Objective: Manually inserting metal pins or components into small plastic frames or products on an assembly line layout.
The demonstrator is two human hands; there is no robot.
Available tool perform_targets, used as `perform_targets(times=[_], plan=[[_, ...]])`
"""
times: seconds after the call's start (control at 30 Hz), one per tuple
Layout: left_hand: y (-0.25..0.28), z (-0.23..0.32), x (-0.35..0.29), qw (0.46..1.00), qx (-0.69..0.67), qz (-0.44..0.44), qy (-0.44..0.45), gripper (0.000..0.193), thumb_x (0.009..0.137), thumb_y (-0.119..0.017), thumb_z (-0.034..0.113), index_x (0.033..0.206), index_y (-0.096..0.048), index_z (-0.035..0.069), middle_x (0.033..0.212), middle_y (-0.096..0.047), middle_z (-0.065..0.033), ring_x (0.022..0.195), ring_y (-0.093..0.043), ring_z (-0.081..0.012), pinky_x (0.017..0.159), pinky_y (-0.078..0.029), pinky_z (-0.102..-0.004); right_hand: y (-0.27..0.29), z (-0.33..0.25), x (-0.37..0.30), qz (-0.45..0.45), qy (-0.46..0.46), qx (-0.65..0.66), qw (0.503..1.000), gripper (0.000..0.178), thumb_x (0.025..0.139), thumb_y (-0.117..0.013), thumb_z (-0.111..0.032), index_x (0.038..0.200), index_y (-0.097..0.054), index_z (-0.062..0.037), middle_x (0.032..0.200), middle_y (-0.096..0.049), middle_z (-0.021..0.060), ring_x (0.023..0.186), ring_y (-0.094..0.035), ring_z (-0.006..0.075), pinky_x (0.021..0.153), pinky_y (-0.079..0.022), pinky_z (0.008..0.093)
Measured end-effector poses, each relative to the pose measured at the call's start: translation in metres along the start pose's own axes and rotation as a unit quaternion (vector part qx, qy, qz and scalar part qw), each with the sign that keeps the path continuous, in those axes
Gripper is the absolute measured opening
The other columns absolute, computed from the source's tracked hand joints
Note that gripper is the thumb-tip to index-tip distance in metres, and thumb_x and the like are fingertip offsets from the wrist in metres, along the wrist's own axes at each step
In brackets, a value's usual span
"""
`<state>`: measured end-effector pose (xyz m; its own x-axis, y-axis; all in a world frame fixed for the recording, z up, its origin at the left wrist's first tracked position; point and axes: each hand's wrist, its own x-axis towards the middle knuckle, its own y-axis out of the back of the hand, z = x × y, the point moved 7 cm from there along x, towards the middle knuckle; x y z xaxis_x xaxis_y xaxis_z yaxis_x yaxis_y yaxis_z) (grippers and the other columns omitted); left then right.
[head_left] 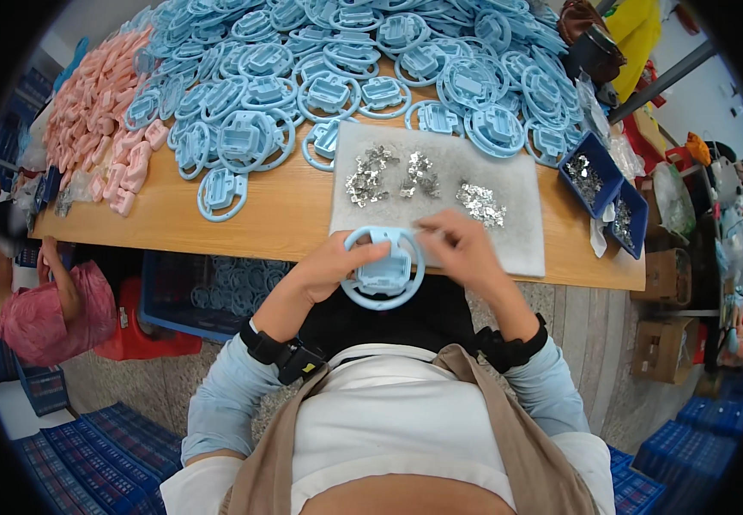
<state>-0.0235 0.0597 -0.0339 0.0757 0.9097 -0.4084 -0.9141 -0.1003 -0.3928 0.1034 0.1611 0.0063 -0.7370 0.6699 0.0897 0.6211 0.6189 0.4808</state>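
Note:
A light blue plastic toy steering wheel (385, 276) is gripped in my left hand (327, 266), its thumb lying over the hollow centre block. It is held at the table's near edge, above my lap. My right hand (464, 245) is just right of the wheel's rim, its fingers bent and smeared by motion; whether they hold anything does not show. Beyond both hands a white pad (440, 236) carries small shiny metal clips in separate heaps: a left heap (371, 174), a middle heap (419, 175) and a right heap (481, 204).
Many similar blue wheels (329, 93) are piled over the far table (277, 219). Pink plastic parts (101, 129) lie at far left. Blue bins (591, 174) of metal pieces stand right of the pad. A co-worker (54, 305) sits at left, near a blue crate (166, 313).

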Motion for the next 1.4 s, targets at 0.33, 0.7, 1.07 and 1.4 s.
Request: perform_targets(times=[0.33, 0.7, 1.07, 1.4], plan=[[0.004, -0.014, 0.015, 0.978, -0.164, 0.110, -0.074, 0.039, 0.080, -0.063, 0.019, 0.112, -0.047, 0.004, 0.092, -0.057, -0.0054, 0.078, -0.059, -0.0125, 0.061, -0.049, -0.0249, 0.058, 0.041, 0.001, 0.173, -0.051, -0.275, 0.944, 0.014, 0.072, -0.065, -0.012, 0.073, -0.059, 0.0006, 0.075, -0.057, 0.0158, 0.066, -0.057, 0.0298, 0.060, -0.045, 0.0370], [0.013, -0.007, 0.009, 0.978, -0.110, 0.152, -0.090, 0.040, 0.080, -0.063, 0.018, 0.114, -0.046, 0.004, 0.091, -0.058, -0.0047, 0.075, -0.059, -0.0108, 0.059, -0.047, -0.0218, 0.045, 0.025, 0.008, 0.160, -0.033, -0.114, 0.980, 0.010, 0.073, -0.059, -0.006, 0.080, -0.062, -0.0007, 0.070, -0.058, 0.0149, 0.069, -0.058, 0.0309, 0.063, -0.046, 0.0380], [0.017, -0.010, 0.012, 0.972, -0.135, 0.162, -0.108, 0.034, 0.081, -0.060, 0.016, 0.110, -0.046, 0.003, 0.095, -0.057, -0.0073, 0.080, -0.061, -0.0142, 0.061, -0.054, -0.0269, 0.026, 0.018, -0.001, 0.089, 0.049, -0.128, 0.987, 0.013, 0.073, -0.057, 0.000, 0.086, -0.060, 0.0001, 0.076, -0.054, 0.0153, 0.073, -0.055, 0.0318, 0.065, -0.044, 0.0370], [0.021, -0.009, 0.010, 0.959, -0.184, 0.167, -0.136, 0.040, 0.083, -0.057, 0.012, 0.118, -0.042, 0.001, 0.100, -0.056, -0.0089, 0.084, -0.061, -0.0148, 0.065, -0.055, -0.0288, 0.046, 0.033, 0.001, 0.078, 0.039, -0.159, 0.983, 0.011, 0.074, -0.061, -0.004, 0.084, -0.064, -0.0021, 0.070, -0.055, 0.0110, 0.058, -0.051, 0.0211, 0.054, -0.041, 0.0303]])
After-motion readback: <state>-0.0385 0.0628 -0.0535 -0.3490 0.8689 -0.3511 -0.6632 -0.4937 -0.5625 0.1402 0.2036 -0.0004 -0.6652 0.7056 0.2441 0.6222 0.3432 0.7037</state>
